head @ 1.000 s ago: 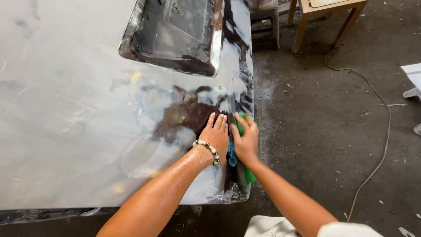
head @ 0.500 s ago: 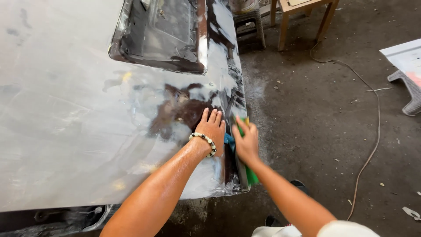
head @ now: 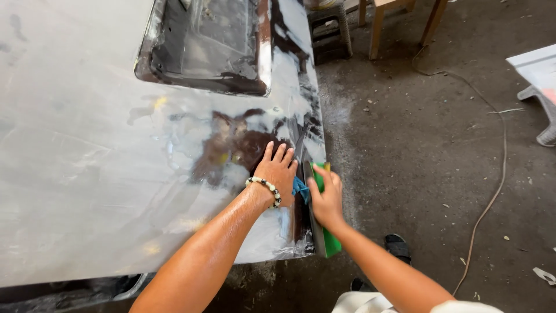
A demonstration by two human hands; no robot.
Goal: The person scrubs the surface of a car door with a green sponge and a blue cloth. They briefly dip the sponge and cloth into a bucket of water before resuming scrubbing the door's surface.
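Observation:
A large grey, wet body panel [head: 87, 162] lies flat in front of me, with a dark brown bare patch [head: 231, 145] near its right edge. My left hand [head: 278, 171], with a bead bracelet at the wrist, lies flat on the panel beside that patch, fingers together. My right hand [head: 325, 194] presses on a green block [head: 327, 240] that runs along the panel's right edge. A bit of blue cloth [head: 300, 188] shows between the two hands.
A rectangular recessed opening [head: 208, 46] sits in the panel further back. To the right is dusty concrete floor [head: 417, 145] with a cable [head: 498, 174], wooden stool legs [head: 376, 29], a dark small stool [head: 330, 29] and a white object [head: 538, 75]. My sandalled foot [head: 397, 246] shows below.
The view has shifted slightly; both hands stay together at the panel's right edge, with the right hand sliding a little along the green block.

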